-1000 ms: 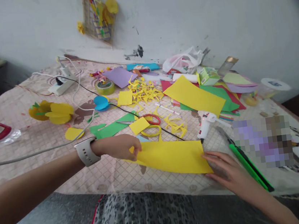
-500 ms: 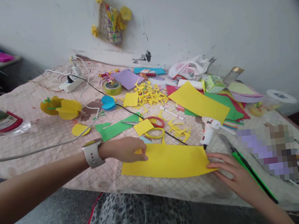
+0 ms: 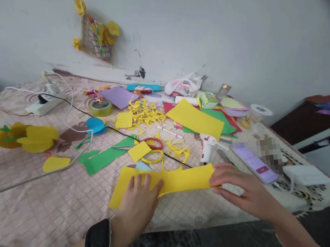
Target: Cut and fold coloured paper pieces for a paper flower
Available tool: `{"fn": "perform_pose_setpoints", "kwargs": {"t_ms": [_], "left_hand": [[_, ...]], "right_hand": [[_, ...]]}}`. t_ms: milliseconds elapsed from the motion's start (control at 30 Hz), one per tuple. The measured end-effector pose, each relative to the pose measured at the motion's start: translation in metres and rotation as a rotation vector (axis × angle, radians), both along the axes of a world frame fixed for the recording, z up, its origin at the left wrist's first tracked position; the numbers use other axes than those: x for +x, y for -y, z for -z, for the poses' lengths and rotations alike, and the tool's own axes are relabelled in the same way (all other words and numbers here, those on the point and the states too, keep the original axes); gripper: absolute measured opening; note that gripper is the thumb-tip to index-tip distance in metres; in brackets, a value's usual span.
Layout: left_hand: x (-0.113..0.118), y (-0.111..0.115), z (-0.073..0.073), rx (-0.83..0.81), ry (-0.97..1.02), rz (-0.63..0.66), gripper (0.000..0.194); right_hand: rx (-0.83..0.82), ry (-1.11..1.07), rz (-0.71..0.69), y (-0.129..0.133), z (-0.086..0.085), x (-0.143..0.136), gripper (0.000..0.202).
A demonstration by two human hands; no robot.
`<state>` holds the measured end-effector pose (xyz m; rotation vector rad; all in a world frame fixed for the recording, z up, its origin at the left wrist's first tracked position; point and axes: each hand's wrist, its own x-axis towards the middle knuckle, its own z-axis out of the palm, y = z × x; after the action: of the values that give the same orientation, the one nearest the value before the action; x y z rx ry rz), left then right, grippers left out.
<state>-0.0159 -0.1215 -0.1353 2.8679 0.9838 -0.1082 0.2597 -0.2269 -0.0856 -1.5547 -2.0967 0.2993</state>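
Yellow sheet point(image 3: 172, 180) lies at the table's point(image 3: 43, 210) near edge. Left hand point(image 3: 138, 201) is flat on it, fingers spread; right hand point(image 3: 238, 184) pinches its right end. Best done: edges aligned, left palm anchoring, crease run outward.

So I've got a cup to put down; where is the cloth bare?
Bare cloth lies left of the left hand, bounded by the yellow sheet, the grey cable and the table's near edge. Toward the wall, scraps, scissors, glue gun and stacked paper crowd it.
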Motion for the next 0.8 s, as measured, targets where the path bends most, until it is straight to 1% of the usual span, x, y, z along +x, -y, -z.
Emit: {"fn": "perform_pose_setpoints", "kwargs": {"t_ms": [33, 67, 133, 167, 200, 233, 267, 300, 333, 367, 400, 433, 467, 500, 533, 567, 633, 700, 800], "left_hand": [[-0.004, -0.001, 0.002, 0.001, -0.010, 0.021, 0.045], [-0.009, -0.001, 0.004, -0.002, -0.017, 0.048, 0.048], [-0.019, 0.000, 0.009, -0.025, -0.012, 0.108, 0.058], [-0.024, 0.001, 0.012, -0.048, -0.003, 0.142, 0.063], [-0.027, 0.003, 0.016, -0.074, 0.004, 0.177, 0.070], [-0.029, 0.004, 0.019, -0.102, 0.009, 0.212, 0.076], [-0.030, 0.006, 0.022, -0.129, 0.015, 0.246, 0.080], [-0.029, 0.008, 0.025, -0.154, 0.022, 0.278, 0.083], [-0.028, 0.009, 0.027, -0.176, 0.032, 0.305, 0.085], [-0.027, 0.011, 0.029, -0.195, 0.044, 0.325, 0.086], [-0.025, 0.012, 0.030, -0.209, 0.059, 0.339, 0.086], [-0.024, 0.014, 0.032, -0.219, 0.075, 0.350, 0.086], [-0.023, 0.015, 0.034, -0.220, 0.096, 0.353, 0.086], [-0.023, 0.017, 0.036, -0.218, 0.119, 0.355, 0.084], [-0.023, 0.020, 0.039, -0.215, 0.149, 0.354, 0.079], [-0.024, 0.022, 0.043, -0.215, 0.185, 0.350, 0.070], [-0.027, 0.028, 0.052, -0.220, 0.271, 0.323, 0.052], [-0.028, 0.034, 0.059, -0.219, 0.338, 0.286, 0.042], [-0.028, 0.038, 0.063, -0.203, 0.359, 0.237, 0.038]], "right_hand": [[-0.004, 0.019, 0.012, 0.005, -0.002, 0.004, 0.022], [-0.024, 0.039, 0.043, 0.011, -0.002, 0.009, 0.042], [-0.114, 0.065, 0.130, 0.020, 0.004, 0.019, 0.083], [-0.170, 0.065, 0.168, 0.023, 0.010, 0.022, 0.095], [-0.230, 0.054, 0.191, 0.025, 0.017, 0.023, 0.100], [-0.284, 0.031, 0.199, 0.025, 0.024, 0.021, 0.100], [-0.326, -0.012, 0.180, 0.024, 0.031, 0.016, 0.093], [-0.372, -0.079, 0.115, 0.023, 0.037, 0.009, 0.082], [-0.376, -0.175, 0.019, 0.020, 0.042, 0.000, 0.069], [-0.345, -0.285, -0.110, 0.016, 0.046, -0.009, 0.057], [-0.335, -0.387, -0.196, 0.011, 0.049, -0.018, 0.049], [-0.346, -0.472, -0.254, 0.007, 0.051, -0.027, 0.041], [-0.369, -0.546, -0.263, 0.002, 0.052, -0.036, 0.035], [-0.407, -0.607, -0.227, -0.003, 0.054, -0.044, 0.029], [-0.460, -0.655, -0.162, -0.007, 0.056, -0.051, 0.025], [-0.517, -0.687, -0.084, -0.011, 0.058, -0.058, 0.024], [-0.620, -0.704, 0.023, -0.019, 0.064, -0.071, 0.027], [-0.665, -0.612, 0.073, -0.028, 0.069, -0.083, 0.029], [-0.645, -0.387, 0.155, -0.041, 0.073, -0.098, 0.025]]}}
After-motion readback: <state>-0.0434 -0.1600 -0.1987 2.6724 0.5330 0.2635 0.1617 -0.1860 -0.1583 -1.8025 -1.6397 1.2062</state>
